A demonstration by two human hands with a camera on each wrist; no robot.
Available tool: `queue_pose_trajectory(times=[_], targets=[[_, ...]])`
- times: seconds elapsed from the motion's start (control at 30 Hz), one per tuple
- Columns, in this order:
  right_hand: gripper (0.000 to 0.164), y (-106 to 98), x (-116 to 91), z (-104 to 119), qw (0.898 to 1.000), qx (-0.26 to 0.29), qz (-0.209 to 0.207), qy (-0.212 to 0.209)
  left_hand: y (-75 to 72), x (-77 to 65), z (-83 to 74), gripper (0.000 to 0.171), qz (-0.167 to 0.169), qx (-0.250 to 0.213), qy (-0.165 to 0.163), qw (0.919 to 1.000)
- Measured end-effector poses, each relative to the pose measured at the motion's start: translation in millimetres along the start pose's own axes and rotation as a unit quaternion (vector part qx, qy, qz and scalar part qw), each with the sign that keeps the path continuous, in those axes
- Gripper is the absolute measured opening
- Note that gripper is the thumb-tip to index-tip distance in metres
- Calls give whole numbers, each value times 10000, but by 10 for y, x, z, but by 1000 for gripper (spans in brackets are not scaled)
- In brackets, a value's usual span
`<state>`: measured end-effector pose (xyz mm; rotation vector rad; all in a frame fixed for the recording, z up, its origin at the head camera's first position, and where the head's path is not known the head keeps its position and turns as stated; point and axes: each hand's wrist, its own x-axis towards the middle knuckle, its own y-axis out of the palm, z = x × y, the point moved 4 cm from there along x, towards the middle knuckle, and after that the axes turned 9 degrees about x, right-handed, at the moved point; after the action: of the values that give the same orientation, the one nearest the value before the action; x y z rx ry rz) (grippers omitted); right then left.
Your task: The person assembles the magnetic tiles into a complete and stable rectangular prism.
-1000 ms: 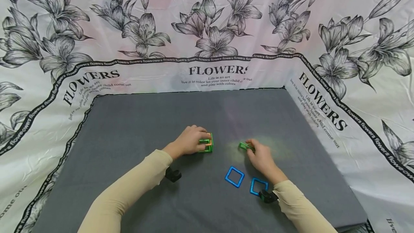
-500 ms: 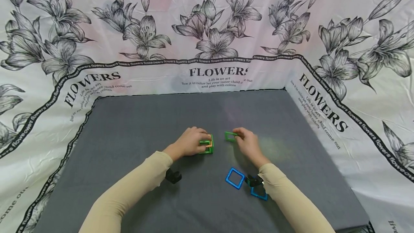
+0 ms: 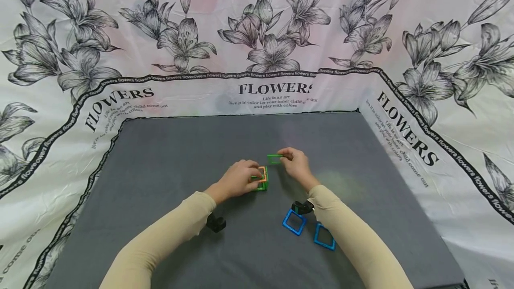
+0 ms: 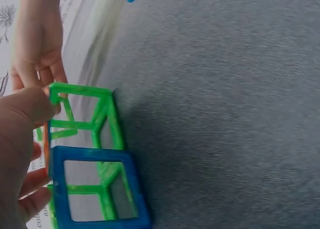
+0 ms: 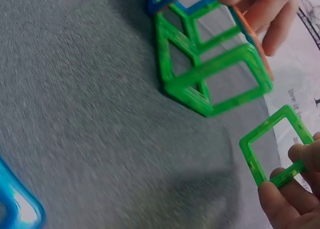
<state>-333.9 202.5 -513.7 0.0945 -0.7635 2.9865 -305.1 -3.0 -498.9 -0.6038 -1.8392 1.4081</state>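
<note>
Up and left from a second ago comes the right hand (image 3: 297, 166), pinching a hollow green square (image 5: 265, 125) near mid-frame, beside the boxy green, blue and orange structure (image 5: 215, 65) the left hand (image 3: 236, 180) grips.

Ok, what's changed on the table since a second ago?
The right hand, a green square plastic frame in its grip, moved left and away from the person, bringing the frame nearer the green, blue and orange box-shaped plastic build but not touching it. Nothing was newly taken or let go. The left hand stayed on the build, and two blue square plastic frames lie where they were.
</note>
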Motion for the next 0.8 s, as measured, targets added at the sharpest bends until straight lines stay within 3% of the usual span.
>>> queue_pose_trajectory(times=[0.3, 0.53, 0.63, 0.8], targets=[[19, 173, -31, -24, 9988, 405, 108, 254, 29, -88, -9, 10, -666, 171, 109, 9976], [20, 253, 1, -34, 9971, 606, 295, 365, 54, -151, -39, 6, -1446, 741, 29, 9867], [20, 282, 17, -34, 9963, 670, 364, 398, 57, -174, -61, 4, -1618, 1010, 9, 9816], [22, 345, 48, -36, 9941, 883, 456, 440, 71, -211, -89, 4, -1603, 1296, -94, 9785]])
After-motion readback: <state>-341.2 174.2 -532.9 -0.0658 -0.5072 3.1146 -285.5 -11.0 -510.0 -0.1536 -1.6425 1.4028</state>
